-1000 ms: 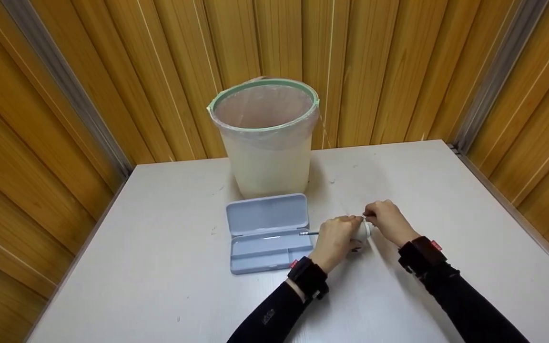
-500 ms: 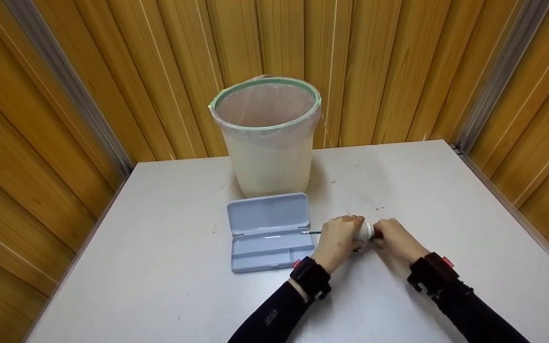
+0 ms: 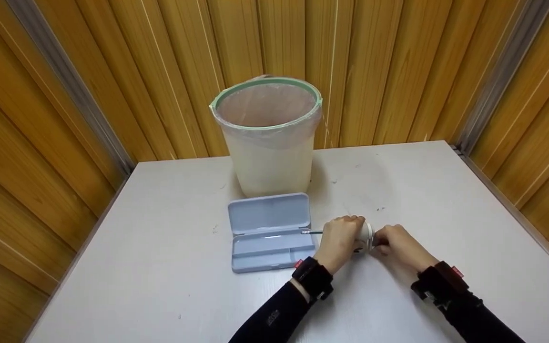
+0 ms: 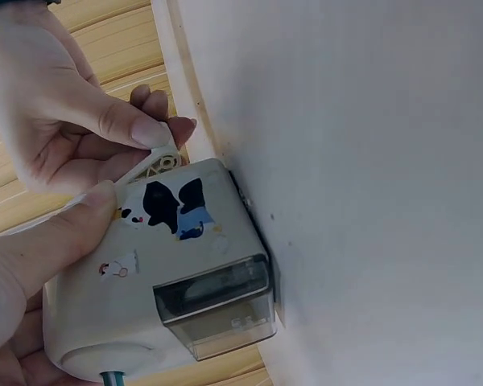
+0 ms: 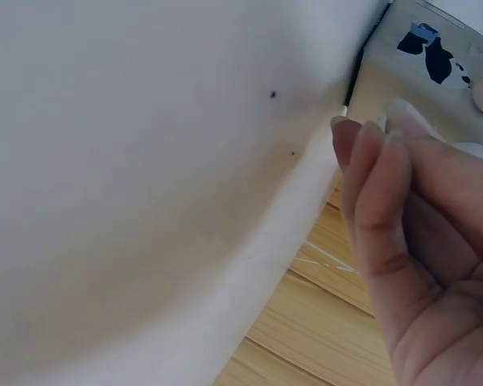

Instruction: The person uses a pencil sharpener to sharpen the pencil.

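Note:
My left hand [image 3: 337,242] grips a white crank pencil sharpener [image 4: 105,314] decorated with dark cartoon stickers. A clear smoky drawer [image 4: 229,318] shows on the sharpener's side in the left wrist view. From its left end sticks a pencil [image 3: 312,232], its tip hidden inside. At the other end, my right hand [image 3: 401,245] pinches the white crank handle [image 4: 163,163] between thumb and fingers. In the right wrist view the fingertips [image 5: 406,119] largely cover that handle, close beside the sharpener's body.
An open light-blue pencil case [image 3: 260,259] lies just left of the left hand, its compartments facing up. Behind it stands a cream bin [image 3: 272,162] with a green rim and a plastic liner. Small dark specks dot the white table [image 3: 150,267].
My right hand has moved down and slightly right, turning the crank from its upper position. The left hand, the sharpener and the pencil stay nearly in place.

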### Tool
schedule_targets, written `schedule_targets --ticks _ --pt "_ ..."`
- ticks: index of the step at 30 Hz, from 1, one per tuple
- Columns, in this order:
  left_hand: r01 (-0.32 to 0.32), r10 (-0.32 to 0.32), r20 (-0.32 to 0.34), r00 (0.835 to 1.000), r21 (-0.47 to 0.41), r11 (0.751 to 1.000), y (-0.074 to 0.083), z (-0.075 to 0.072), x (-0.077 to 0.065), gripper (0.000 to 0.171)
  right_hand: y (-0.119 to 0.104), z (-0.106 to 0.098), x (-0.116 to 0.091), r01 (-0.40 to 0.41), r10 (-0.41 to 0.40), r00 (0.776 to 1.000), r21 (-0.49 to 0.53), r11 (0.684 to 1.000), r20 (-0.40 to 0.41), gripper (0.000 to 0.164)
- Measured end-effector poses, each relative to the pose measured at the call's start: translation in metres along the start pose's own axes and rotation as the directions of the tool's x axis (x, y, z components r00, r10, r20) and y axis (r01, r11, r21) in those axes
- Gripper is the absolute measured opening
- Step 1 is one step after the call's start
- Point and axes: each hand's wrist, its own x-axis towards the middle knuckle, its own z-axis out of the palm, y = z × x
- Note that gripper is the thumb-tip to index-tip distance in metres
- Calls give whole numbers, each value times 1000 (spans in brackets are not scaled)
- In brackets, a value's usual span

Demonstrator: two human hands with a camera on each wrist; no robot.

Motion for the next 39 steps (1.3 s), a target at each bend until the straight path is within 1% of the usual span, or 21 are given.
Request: schedule_targets --ticks 3,6,12,16,18,23,27,30,33,36,39 --pt "4 -4 -7 1000 4 1000 1 0 0 36 -2 -2 -4 -12 12 1000 14 1000 16 22" --pt "5 -5 -5 1000 9 1000 3 0 0 36 -6 -4 -7 -25 25 999 8 1000 29 15" --pt "11 -11 11 1000 2 1000 4 -1 0 36 -16 -12 -15 -71 67 995 53 996 73 3" --pt "5 -5 14 1000 8 1000 4 -1 -1 36 -26 -24 -18 -63 57 996 74 995 73 5" --pt "1 -1 6 1000 12 1000 3 -1 -1 37 -31 -29 -19 -48 44 997 60 997 60 6" --pt "-10 11 -16 1000 17 1000 3 0 -1 35 -36 -36 -19 -22 22 1000 6 1000 -2 4" --pt "-25 25 -16 1000 6 1000 2 0 -2 35 -39 -34 -21 -16 14 997 -27 999 -79 5" --pt "-33 33 -26 999 -4 999 0 -1 -2 36 -42 -33 -20 -7 -1 989 -48 999 -148 2" --pt "-33 32 -34 999 -11 999 -1 -1 -1 35 -42 -29 -19 27 -44 973 -75 997 -228 3" --pt "-38 37 -35 999 -20 999 -2 -1 0 34 -40 -24 -18 62 -97 944 -118 991 -317 6" --pt "-39 39 -30 999 -14 999 -2 0 1 34 -38 -21 -16 78 -133 914 -156 985 -383 9"
